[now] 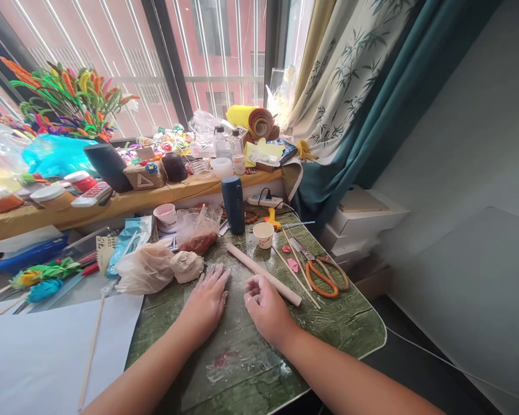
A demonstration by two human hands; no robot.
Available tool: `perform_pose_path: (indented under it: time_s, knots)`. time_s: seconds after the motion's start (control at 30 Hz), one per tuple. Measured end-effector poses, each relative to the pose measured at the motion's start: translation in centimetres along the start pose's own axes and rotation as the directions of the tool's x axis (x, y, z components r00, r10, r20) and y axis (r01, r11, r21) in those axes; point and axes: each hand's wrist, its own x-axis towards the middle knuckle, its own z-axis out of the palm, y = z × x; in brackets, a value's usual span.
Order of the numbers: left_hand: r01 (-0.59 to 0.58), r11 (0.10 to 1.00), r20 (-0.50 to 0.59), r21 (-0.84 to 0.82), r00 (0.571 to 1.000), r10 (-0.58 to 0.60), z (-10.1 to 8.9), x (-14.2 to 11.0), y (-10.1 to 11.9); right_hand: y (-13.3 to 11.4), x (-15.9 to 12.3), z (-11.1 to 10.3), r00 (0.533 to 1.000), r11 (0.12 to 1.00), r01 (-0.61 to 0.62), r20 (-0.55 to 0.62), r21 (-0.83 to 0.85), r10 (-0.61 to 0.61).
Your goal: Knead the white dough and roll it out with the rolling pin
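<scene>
My left hand (206, 301) lies flat on the green wood-grain table (337, 323), fingers stretched out and dusted with white powder. Just beyond its fingertips sits a pale lump of clay (186, 266) beside a crumpled plastic bag (144, 270). My right hand (265, 305) rests on the table with its fingers curled in; nothing shows inside them. Its knuckles are close to a wooden rolling pin (263, 274) that lies slanted across the table. I cannot tell whether they touch.
Orange-handled scissors (324, 278) and thin sticks (296, 274) lie right of the pin. A paper cup (263, 234), a dark blue bottle (234, 204) and a bag of red-brown clay (197, 231) stand behind. White paper (47, 351) covers the left. A cluttered shelf (125, 202) runs under the window.
</scene>
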Motion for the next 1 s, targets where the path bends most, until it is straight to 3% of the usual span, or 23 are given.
perform_pose_path:
  time_s: [0.17, 0.23, 0.27, 0.3, 0.37, 0.4, 0.43, 0.47, 0.53, 0.6, 0.67, 0.7, 0.8, 0.9, 1.0]
  knots:
    - [-0.041, 0.966, 0.03, -0.254, 0.998, 0.05, -0.9, 0.3, -1.3, 0.3, 0.3, 0.1, 1.0, 0.995, -0.029, 0.011, 0.094, 0.028]
    - [0.01, 0.888, 0.005, -0.46, 1.0, -0.008, -1.5, 0.3, -1.6, 0.8, 0.6, 0.3, 0.999, 0.984, -0.042, 0.006, 0.172, 0.042]
    - [0.056, 0.806, -0.026, -0.59, 0.996, -0.088, -1.9, 0.3, -1.6, 1.0, 0.8, 0.4, 0.999, 0.979, -0.046, 0.006, 0.198, 0.046]
    - [0.095, 0.679, -0.058, -0.728, 0.978, -0.2, -2.5, 0.3, -1.5, 1.2, 1.0, 0.5, 0.999, 0.976, -0.047, 0.006, 0.213, 0.047]
    - [0.086, 0.298, -0.06, -0.951, 0.892, -0.448, -3.8, 0.3, -0.7, 1.3, 1.2, 0.6, 0.999, 0.973, -0.048, 0.009, 0.225, 0.047]
    - [0.029, 0.08, -0.017, -0.996, 0.85, -0.527, -4.4, 0.2, -0.1, 1.2, 1.2, 0.6, 0.999, 0.973, -0.049, 0.012, 0.227, 0.047]
    - [-0.019, -0.108, 0.044, -0.994, 0.834, -0.551, -4.9, 0.2, 0.7, 0.9, 1.1, 0.5, 0.999, 0.972, -0.054, 0.015, 0.228, 0.052]
    - [-0.044, -0.234, 0.094, -0.971, 0.83, -0.549, -5.2, 0.2, 1.6, 0.5, 1.0, 0.5, 0.999, 0.975, -0.047, 0.02, 0.219, 0.044]
    - [-0.056, -0.358, 0.156, -0.932, 0.829, -0.537, -5.3, 0.2, 3.3, -0.8, 0.6, 0.4, 0.996, 0.989, 0.059, 0.058, 0.137, -0.068]
    - [-0.027, -0.372, 0.174, -0.928, 0.851, -0.496, -4.6, 0.3, 4.5, -2.2, 0.3, 0.4, 0.944, 0.953, 0.3, 0.153, -0.032, -0.292]
    - [0.041, -0.321, 0.182, -0.946, 0.887, -0.425, -3.6, 0.5, 5.0, -3.2, 0.3, 0.5, 0.849, 0.829, 0.517, 0.25, -0.213, -0.465]
    - [0.073, -0.29, 0.187, -0.954, 0.903, -0.387, -3.0, 0.6, 5.1, -3.4, 0.5, 0.6, 0.822, 0.776, 0.565, 0.274, -0.282, -0.499]
    - [0.124, -0.2, 0.179, -0.972, 0.942, -0.284, -1.7, 0.6, 4.9, -3.0, 1.1, 0.8, 0.833, 0.73, 0.553, 0.276, -0.401, -0.479]
    - [0.159, -0.089, 0.172, -0.983, 0.972, -0.16, -1.3, 0.2, 4.5, -1.9, 1.3, 0.7, 0.836, 0.711, 0.545, 0.35, -0.445, -0.422]
    - [0.212, -0.077, 0.215, -0.974, 0.976, -0.033, -1.5, -0.4, 4.2, -1.3, 0.9, 0.9, 0.829, 0.672, 0.551, 0.421, -0.496, -0.369]
